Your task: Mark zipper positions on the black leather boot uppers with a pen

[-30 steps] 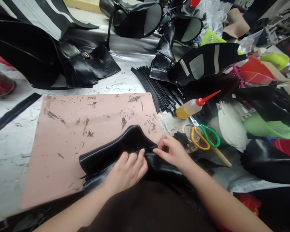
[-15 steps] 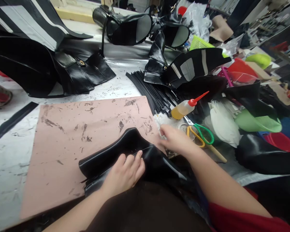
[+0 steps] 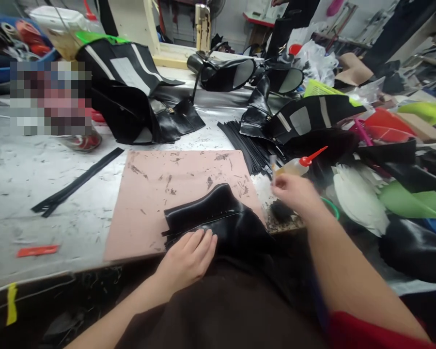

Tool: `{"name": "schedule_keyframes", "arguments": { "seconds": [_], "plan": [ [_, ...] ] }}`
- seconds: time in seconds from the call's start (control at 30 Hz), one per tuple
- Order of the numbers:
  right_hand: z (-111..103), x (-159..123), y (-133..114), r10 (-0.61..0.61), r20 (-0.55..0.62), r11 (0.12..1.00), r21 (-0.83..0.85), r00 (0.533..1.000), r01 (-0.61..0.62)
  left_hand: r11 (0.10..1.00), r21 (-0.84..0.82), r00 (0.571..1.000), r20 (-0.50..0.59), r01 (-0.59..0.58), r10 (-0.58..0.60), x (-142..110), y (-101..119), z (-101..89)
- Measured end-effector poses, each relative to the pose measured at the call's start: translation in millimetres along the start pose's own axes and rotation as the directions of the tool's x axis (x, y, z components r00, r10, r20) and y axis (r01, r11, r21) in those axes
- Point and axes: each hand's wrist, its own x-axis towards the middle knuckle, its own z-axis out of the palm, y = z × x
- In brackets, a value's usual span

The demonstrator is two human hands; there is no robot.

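Left hand (image 3: 191,254) lies fingers-down on a glossy black leather boot-shaped piece (image 3: 236,223), lower middle of the frame, apparently to steady it; thumb hidden, so cannot tell whether it pinches. Right hand (image 3: 298,194), right of centre, curls closed, seemingly on a pale slim sliver (image 3: 273,165), too blurred to identify. Beneath the leather: a flat pink scuffed board (image 3: 145,189), probably to spare the tabletop. Bundled thin black strips (image 3: 240,140) and a translucent red-nozzled plastic bottle (image 3: 298,166) sit just beyond the right hand, presumably for easy reach.
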Motion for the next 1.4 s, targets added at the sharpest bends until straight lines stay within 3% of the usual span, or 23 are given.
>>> {"name": "schedule_keyframes", "arguments": {
  "seconds": [0.07,0.13,0.17,0.23,0.3,0.37,0.47,0.63,1.0,1.4],
  "plan": [
    [-13.3,-30.3,-15.1,-0.04,-0.238,0.968,0.231,0.97,0.096,0.999,0.0,0.999,0.024,0.04,-0.04,-8.4,2.3,-4.6],
    [-10.6,-60.2,-35.3,-0.1,-0.372,0.83,0.481,0.923,0.284,0.997,-0.014,0.996,0.058,0.072,-0.071,-13.3,4.8,-4.7],
    [-2.4,-72.5,-45.9,-0.158,-0.344,0.738,0.581,0.926,0.342,0.996,-0.014,0.994,0.068,0.082,-0.081,-14.8,5.9,-3.4],
    [24.6,-87.7,-64.5,-0.342,-0.175,0.592,0.723,0.923,0.356,0.995,-0.003,0.992,0.08,0.098,-0.097,-16.7,7.6,-0.1],
    [56.6,-90.0,-76.7,-0.421,-0.074,0.538,0.782,0.904,0.315,0.995,0.004,0.991,0.089,0.1,-0.1,-18.3,8.6,2.5],
    [82.4,-84.1,-82.2,-0.438,-0.032,0.561,0.771,0.898,0.301,0.994,0.008,0.987,0.117,0.109,-0.109,-20.0,9.0,3.3],
    [99.4,-75.0,-83.2,-0.453,-0.032,0.643,0.68,0.891,0.352,0.988,0.004,0.975,0.166,0.152,-0.15,-22.9,9.7,2.7],
    [98.7,-75.5,-81.2,-0.483,-0.033,0.695,0.593,0.875,0.407,0.982,-0.008,0.962,0.203,0.189,-0.184,-25.3,11.3,4.4],
    [101.9,-74.8,-81.0,-0.537,0.019,0.694,0.577,0.843,0.429,0.981,-0.026,0.958,0.221,0.192,-0.182,-23.7,10.8,4.1],
    [103.8,-74.2,-80.2,-0.558,-0.031,0.686,0.545,0.83,0.482,0.98,-0.049,0.954,0.244,0.192,-0.175,-24.8,11.5,5.3]
  ]
}}
